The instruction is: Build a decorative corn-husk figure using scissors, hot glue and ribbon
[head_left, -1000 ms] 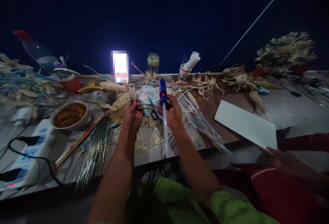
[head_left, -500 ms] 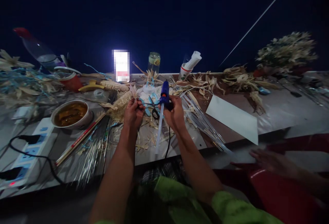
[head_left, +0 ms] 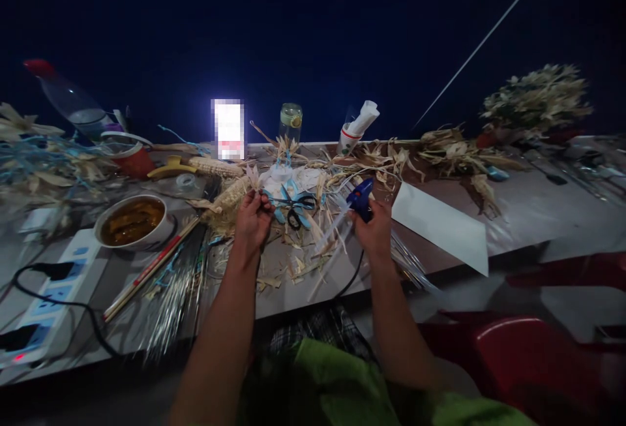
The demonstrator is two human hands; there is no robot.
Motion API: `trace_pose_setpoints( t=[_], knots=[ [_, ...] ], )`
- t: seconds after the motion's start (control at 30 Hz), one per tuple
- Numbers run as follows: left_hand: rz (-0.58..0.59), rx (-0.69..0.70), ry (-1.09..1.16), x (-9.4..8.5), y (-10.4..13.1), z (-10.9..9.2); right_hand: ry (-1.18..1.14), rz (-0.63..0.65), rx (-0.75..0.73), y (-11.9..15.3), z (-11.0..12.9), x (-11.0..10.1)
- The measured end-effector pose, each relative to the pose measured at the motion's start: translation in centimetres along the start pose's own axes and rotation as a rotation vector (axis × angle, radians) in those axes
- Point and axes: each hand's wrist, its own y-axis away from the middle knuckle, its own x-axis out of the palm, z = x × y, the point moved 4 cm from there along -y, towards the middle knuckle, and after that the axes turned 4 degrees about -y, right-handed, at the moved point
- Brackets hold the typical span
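Observation:
My left hand (head_left: 255, 214) is closed in a pinch, and a pale corn husk flower (head_left: 254, 179) sticks up from its fingertips. My right hand (head_left: 373, 225) is wrapped round a blue glue gun (head_left: 360, 199), with a clear glue stick (head_left: 334, 227) jutting from its back and a black cord hanging toward the table edge. Between the hands lie scissors (head_left: 294, 217) with black handles, among light blue strips and torn husk pieces (head_left: 304, 266). A corn cob (head_left: 232, 195) rests just left of my left hand.
At left stand a bowl of brown liquid (head_left: 133, 222) and a power strip (head_left: 62, 286) with plugs in it. Wire bundles (head_left: 178, 308) lie near the front edge. A white card (head_left: 440, 227) lies at right, and a red chair (head_left: 528, 354) stands beyond the table.
My right hand has carried the glue gun to the right, away from my left hand, and turned it. My left hand stays in place with the flower. Another person's hand at right has left view.

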Motion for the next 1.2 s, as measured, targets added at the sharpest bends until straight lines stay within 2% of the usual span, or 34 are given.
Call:
trace_pose_setpoints(
  t=[0.17, 0.33, 0.47, 0.57, 0.77, 1.0, 1.2],
  knots=[
    [-0.012, -0.010, -0.010, 0.0, 0.0, 0.1, 0.053, 0.024, -0.063, -1.4, -3.4, -3.0],
    [-0.022, -0.020, -0.039, 0.3, 0.0, 0.1, 0.234, -0.042, -0.003, -1.9, -5.4, -5.1],
    [-0.012, -0.020, -0.037, 0.2, 0.0, 0.2, 0.347, -0.096, 0.167, -2.1, -6.8, -5.5],
    [-0.010, -0.025, -0.039, 0.1, -0.1, 0.3, 0.414, -0.069, 0.274, -2.5, -7.7, -5.6],
    [-0.017, -0.033, -0.032, 0.1, -0.2, 0.4, 0.486, 0.032, 0.322, -2.7, -8.9, -5.2],
    [-0.029, -0.038, -0.033, 0.2, -0.1, 0.3, 0.573, -0.083, 0.346, -2.8, -9.9, -5.8],
    [-0.031, -0.041, -0.034, 0.3, 0.0, 0.3, 0.473, -0.154, 0.250, -3.3, -10.7, -6.1]
  ],
)
